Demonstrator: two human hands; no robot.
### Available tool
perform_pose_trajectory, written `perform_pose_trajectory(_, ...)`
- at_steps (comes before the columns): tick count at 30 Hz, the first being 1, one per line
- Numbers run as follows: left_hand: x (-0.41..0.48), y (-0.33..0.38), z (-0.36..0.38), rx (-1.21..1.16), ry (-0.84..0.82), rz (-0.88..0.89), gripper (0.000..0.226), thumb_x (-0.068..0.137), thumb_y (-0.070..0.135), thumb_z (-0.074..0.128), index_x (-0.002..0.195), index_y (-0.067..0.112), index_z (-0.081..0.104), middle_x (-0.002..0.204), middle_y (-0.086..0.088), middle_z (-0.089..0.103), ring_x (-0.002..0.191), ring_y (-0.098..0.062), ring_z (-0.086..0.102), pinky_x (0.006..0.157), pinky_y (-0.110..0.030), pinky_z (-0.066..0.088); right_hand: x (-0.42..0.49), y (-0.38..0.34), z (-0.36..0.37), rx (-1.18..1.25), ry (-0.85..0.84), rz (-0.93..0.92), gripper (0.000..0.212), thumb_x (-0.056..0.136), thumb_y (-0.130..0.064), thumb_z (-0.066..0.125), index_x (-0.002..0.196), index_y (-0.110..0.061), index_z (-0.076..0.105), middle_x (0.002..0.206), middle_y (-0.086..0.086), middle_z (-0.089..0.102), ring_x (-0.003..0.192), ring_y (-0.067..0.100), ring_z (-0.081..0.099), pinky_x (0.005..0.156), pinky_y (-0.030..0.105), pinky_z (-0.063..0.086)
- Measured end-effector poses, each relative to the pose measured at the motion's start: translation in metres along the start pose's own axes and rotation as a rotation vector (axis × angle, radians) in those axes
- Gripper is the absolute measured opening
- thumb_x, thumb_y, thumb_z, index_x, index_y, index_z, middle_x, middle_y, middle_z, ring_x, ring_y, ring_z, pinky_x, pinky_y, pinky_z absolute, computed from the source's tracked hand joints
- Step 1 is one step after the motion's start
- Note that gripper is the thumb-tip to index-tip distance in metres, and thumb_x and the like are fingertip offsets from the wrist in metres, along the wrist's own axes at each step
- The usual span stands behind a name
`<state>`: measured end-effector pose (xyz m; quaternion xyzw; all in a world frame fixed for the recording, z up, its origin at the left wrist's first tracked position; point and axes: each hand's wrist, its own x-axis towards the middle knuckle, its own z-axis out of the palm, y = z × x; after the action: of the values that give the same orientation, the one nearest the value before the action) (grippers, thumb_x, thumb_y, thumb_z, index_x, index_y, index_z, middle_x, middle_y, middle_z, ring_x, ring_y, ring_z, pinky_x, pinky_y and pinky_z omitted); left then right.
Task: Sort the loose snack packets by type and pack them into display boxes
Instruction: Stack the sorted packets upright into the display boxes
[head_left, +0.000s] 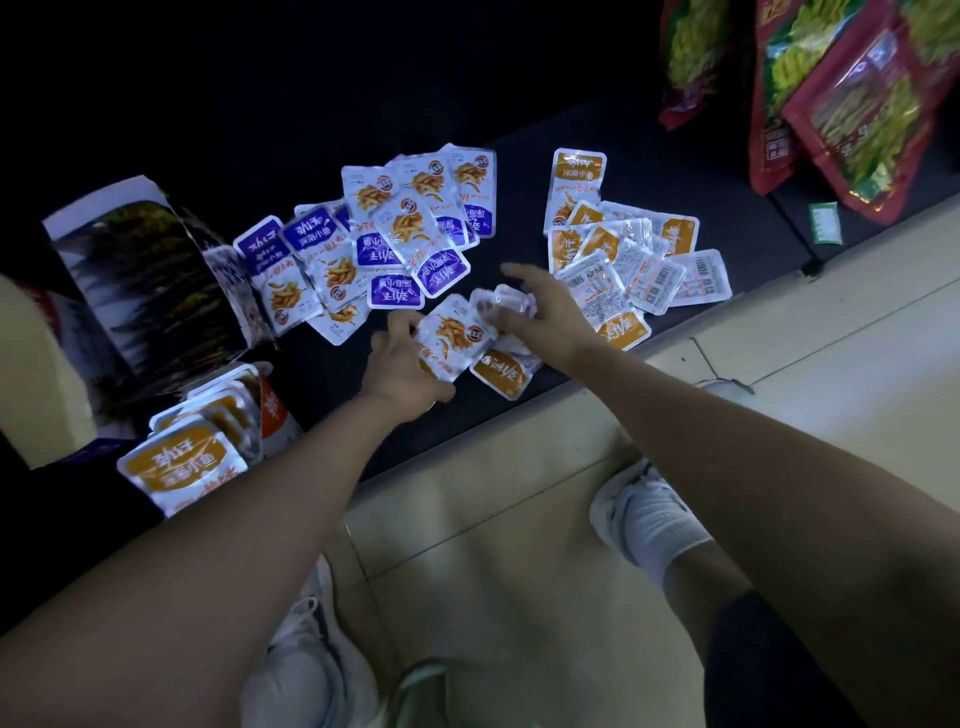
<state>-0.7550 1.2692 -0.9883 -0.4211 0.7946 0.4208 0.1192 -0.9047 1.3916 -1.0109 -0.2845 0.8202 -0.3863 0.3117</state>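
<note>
Loose snack packets lie on a black shelf (649, 171). A purple-labelled pile (395, 234) spreads at the centre left, an orange-labelled pile (623, 249) at the right. My left hand (402, 366) grips a small stack of orange packets (452, 338) near the shelf's front edge. My right hand (545, 312) reaches over that stack with fingers curled on packets at its top. One orange packet (501, 371) lies just under the stack. A display box (208, 452) at the lower left holds upright orange packets.
An opened dark display box (150, 280) stands at the left. Large red snack bags (841, 98) hang at the upper right, with a green tag (824, 223) below them. Beige floor tiles (519, 545) and my white shoes (644, 514) are under the shelf edge.
</note>
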Motion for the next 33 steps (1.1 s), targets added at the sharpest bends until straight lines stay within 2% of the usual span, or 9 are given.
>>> perform_pose_trajectory(5,-0.012,0.005,-0.019,-0.02,-0.166,0.075,0.079,0.062,0.001,0.081,0.122,0.035,0.044,0.119,-0.003,0.03,0.105,-0.02,0.045,0.082,-0.026,0.044,-0.007,-0.03,0.002,0.173,-0.229,0.067,0.045,0.085,-0.01,0.071,0.127,-0.016,0.056,0.108,0.002,0.06,0.094,0.013,0.059,0.069,0.009,0.05)
perform_pose_trajectory(10,-0.011,0.003,-0.025,-0.579,0.018,-0.16,0.075,0.066,0.002,0.083,0.129,0.02,0.046,0.114,-0.008,0.06,0.1,-0.02,0.062,0.083,-0.03,0.052,-0.01,-0.027,-0.007,0.319,-0.181,0.262,0.018,0.083,0.0,0.067,0.081,-0.016,0.06,0.086,0.008,0.065,0.088,0.027,0.065,0.087,0.046,0.054)
perform_pose_trajectory(14,-0.012,0.014,-0.025,-1.03,-0.068,-0.377,0.014,0.082,0.012,0.073,0.091,0.012,0.063,0.087,-0.002,0.065,0.074,-0.011,0.058,0.062,-0.021,0.046,-0.018,-0.032,-0.002,0.688,-0.184,0.394,0.02,0.086,0.002,0.063,0.08,-0.014,0.052,0.091,0.014,0.065,0.089,0.029,0.067,0.075,0.036,0.058)
perform_pose_trajectory(17,-0.015,0.02,-0.017,-1.118,-0.161,-0.369,0.006,0.091,0.022,0.063,0.095,0.019,0.063,0.094,0.0,0.067,0.084,-0.012,0.062,0.072,-0.024,0.048,-0.022,-0.041,0.007,0.769,-0.182,0.387,0.021,0.089,0.002,0.062,0.082,-0.014,0.05,0.09,0.014,0.066,0.08,0.024,0.067,0.062,0.027,0.058)
perform_pose_trajectory(21,-0.011,0.016,-0.005,-1.068,0.043,-0.235,0.019,0.096,0.008,0.055,0.114,0.013,0.057,0.113,-0.012,0.066,0.099,-0.027,0.065,0.087,-0.042,0.054,-0.019,-0.039,0.012,0.492,-0.346,0.338,0.014,0.088,-0.001,0.063,0.091,-0.013,0.054,0.094,0.015,0.066,0.089,0.028,0.067,0.078,0.034,0.058)
perform_pose_trajectory(24,-0.008,0.009,-0.006,-0.822,0.193,-0.188,0.026,0.095,0.005,0.054,0.121,0.009,0.052,0.111,-0.006,0.062,0.099,-0.022,0.063,0.088,-0.038,0.052,-0.011,-0.025,0.008,0.018,-0.039,0.259,0.018,0.087,-0.006,0.06,0.101,-0.016,0.058,0.102,0.013,0.065,0.099,0.03,0.064,0.08,0.034,0.051)
perform_pose_trajectory(27,-0.003,0.0,-0.006,-0.74,0.22,-0.226,0.035,0.097,0.008,0.053,0.131,0.01,0.048,0.112,-0.002,0.061,0.103,-0.019,0.061,0.093,-0.038,0.05,-0.008,-0.007,-0.001,-0.511,0.131,0.221,0.056,0.082,-0.014,0.067,0.133,-0.018,0.044,0.134,0.011,0.047,0.122,0.031,0.045,0.096,0.041,0.04)
perform_pose_trajectory(30,0.002,-0.003,-0.003,-0.716,0.22,-0.277,0.038,0.096,0.01,0.053,0.134,0.011,0.046,0.12,-0.005,0.061,0.107,-0.022,0.061,0.094,-0.041,0.05,-0.005,0.004,0.0,-0.584,-0.03,0.237,0.076,0.081,-0.035,0.071,0.144,-0.021,0.031,0.144,0.011,0.036,0.128,0.034,0.036,0.103,0.045,0.036)
perform_pose_trajectory(33,0.002,-0.004,-0.001,-0.699,0.193,-0.289,0.032,0.096,0.006,0.05,0.128,0.01,0.048,0.114,-0.005,0.06,0.1,-0.021,0.06,0.082,-0.035,0.049,-0.004,0.01,0.012,-0.596,0.012,0.214,0.075,0.079,-0.045,0.073,0.138,-0.015,0.038,0.136,0.014,0.041,0.124,0.032,0.038,0.099,0.042,0.036)
